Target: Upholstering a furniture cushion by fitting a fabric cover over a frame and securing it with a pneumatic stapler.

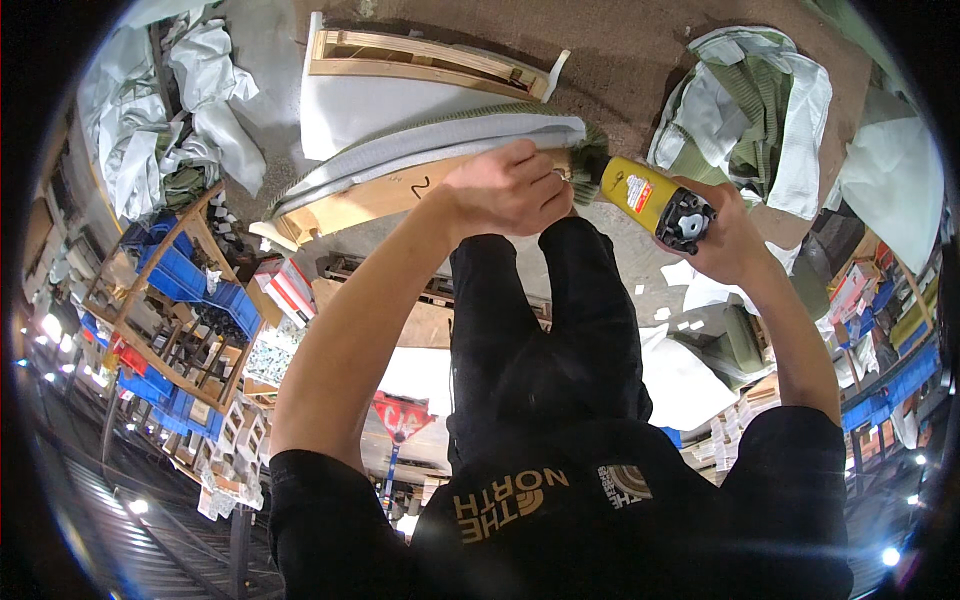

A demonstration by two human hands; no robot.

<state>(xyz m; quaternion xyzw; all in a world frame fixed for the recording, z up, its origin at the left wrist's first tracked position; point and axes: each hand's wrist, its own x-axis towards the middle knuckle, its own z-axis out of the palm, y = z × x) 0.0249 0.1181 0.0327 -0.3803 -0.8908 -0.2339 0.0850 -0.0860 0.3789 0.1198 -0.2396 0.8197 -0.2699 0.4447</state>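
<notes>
A long curved wooden panel (350,208) lies in front of me, edged with green ribbed fabric (592,145) that has a pale backing (430,138). At the panel's right end, my left hand (508,190) is closed, its fingers pinching the fabric at the corner. My right hand (722,238) is wrapped round a yellow staple gun (640,190) with a black end cap. The gun's nose points left, close to that same corner, and its tip is hidden by the fabric and my left fingers.
Beyond the panel, a slatted wooden frame (430,62) rests on a white sheet (375,110). Green and white fabric heaps lie at the right (745,120) and far left (215,90). A wooden rack with blue bins (175,265) stands at the left.
</notes>
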